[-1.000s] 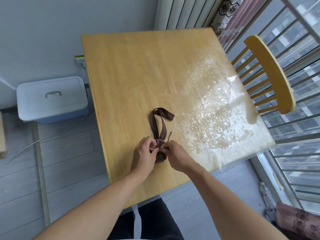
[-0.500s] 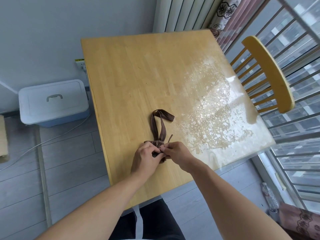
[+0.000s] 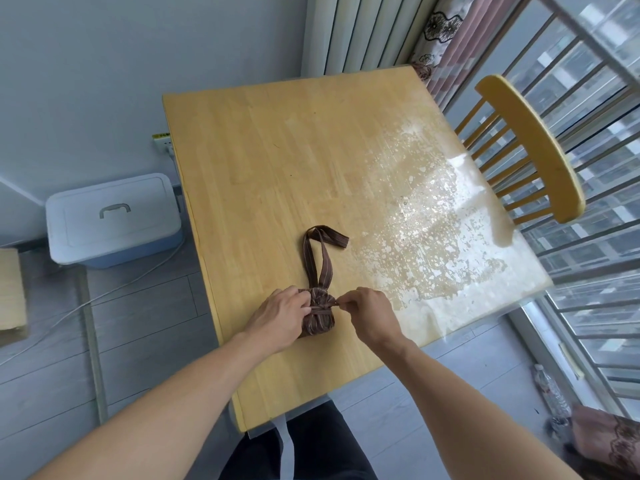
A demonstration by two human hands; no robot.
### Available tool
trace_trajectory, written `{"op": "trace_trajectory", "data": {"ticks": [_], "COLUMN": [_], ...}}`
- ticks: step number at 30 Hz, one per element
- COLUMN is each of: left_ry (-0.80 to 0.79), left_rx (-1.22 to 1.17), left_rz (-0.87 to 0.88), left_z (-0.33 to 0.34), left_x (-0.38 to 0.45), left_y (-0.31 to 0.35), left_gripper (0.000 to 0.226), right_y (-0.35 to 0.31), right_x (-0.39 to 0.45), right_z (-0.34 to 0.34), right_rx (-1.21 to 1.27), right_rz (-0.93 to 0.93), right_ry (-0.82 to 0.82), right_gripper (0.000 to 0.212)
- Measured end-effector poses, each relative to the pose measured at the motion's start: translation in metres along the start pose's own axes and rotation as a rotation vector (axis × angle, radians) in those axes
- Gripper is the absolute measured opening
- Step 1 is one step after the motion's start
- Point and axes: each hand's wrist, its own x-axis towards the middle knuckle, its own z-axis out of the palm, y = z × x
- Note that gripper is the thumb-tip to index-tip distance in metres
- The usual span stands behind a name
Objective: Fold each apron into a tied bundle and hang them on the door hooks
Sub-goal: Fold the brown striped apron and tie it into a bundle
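Apron bundle [image 3: 318, 315]: brown striped cloth, rolled into a compact bundle; lies on the counter [image 3: 263, 161] near its front edge, between the two hands.
Tie cord [image 3: 323, 306]: thin cord wrapped across the middle of the bundle; cinches the cloth so it bulges on either side of the cord.
Strap loop [image 3: 320, 252]: flat striped band that runs from the top of the bundle away from the person; lies slack on the counter, folded over at its far end.
Handling, judged: soft, light, not fragile. Cloth compresses under the fingers and holds no shape of its own; the cord keeps the roll closed only while it stays taut. The bundle is likely to loosen if the cord slips.
Grasp points, judged: cord ends for tightening; the bundle body for steadying; the strap loop for lifting and for hanging on a hook.
Left hand [image 3: 278, 318]: fingers curled against the left side of the bundle; grips the bundle or a cord end there, which one cannot be told.
Right hand [image 3: 369, 315]: fingers closed to a narrow pinch on the right end of the cord, just beside the bundle.
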Motion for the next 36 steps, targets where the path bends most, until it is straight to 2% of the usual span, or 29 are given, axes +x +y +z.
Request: {"op": "trace_trajectory", "data": {"ticks": [6,9,11,13,16,19,21,24,26,30,31,33,36], "left_ry": [-0.016,0.046,0.075,0.056,0.074,0.108,0.059,-0.032,-0.071,-0.182,-0.214,-0.248,-0.307], "left_rx": [-0.073,-0.09,-0.123,-0.281,-0.538,-0.668,-0.727,-0.781,-0.849,-0.996,-1.012,-0.996,-0.839], "left_rz": [-0.024,-0.088,-0.189,-0.33,-0.497,-0.619,-0.669,-0.662,-0.657,-0.578,-0.527,-0.443,-0.321], "left_z": [0.014,0.019,0.018,0.013,-0.001,-0.001,0.0,0.0,-0.002,-0.017,-0.023,-0.031,-0.04], "left_x": [-0.009,-0.009,-0.01,-0.012,-0.021,-0.025,-0.029,-0.034,-0.038,-0.039,-0.038,-0.035,-0.029], "left_y": [-0.013,-0.01,-0.005,-0.007,-0.012,-0.017,-0.017,-0.011,-0.01,-0.004,0.008,0.022,0.066], "left_gripper": [0.018,0.017,0.018,0.022,0.036,0.047,0.055,0.067,0.07,0.058,0.054,0.049,0.052], "right_y": [0.011,0.007,0.003,0.0,-0.003,-0.019,-0.03,-0.033,-0.033,-0.034,-0.031,-0.032,-0.023], "right_x": [-0.003,0.0,0.005,0.009,0.01,0.01,0.009,0.01,0.004,-0.02,-0.032,-0.044,-0.069], "right_z": [0.018,0.022,0.014,-0.001,-0.016,-0.007,0.007,0.026,0.029,0.015,0.006,-0.008,-0.043], "right_rx": [-0.127,-0.119,-0.003,0.142,0.437,0.562,0.534,0.568,0.684,0.911,0.965,0.969,1.0], "right_rz": [-0.029,0.056,0.162,0.238,0.339,0.394,0.399,0.466,0.53,0.474,0.471,0.452,0.452], "right_ry": [0.059,0.018,-0.097,-0.239,-0.275,-0.357,-0.356,-0.239,-0.257,-0.337,-0.304,-0.306,-0.275], "right_gripper": [0.028,0.028,0.033,0.035,0.037,0.072,0.075,0.048,0.035,0.019,0.021,0.042,0.068]}}
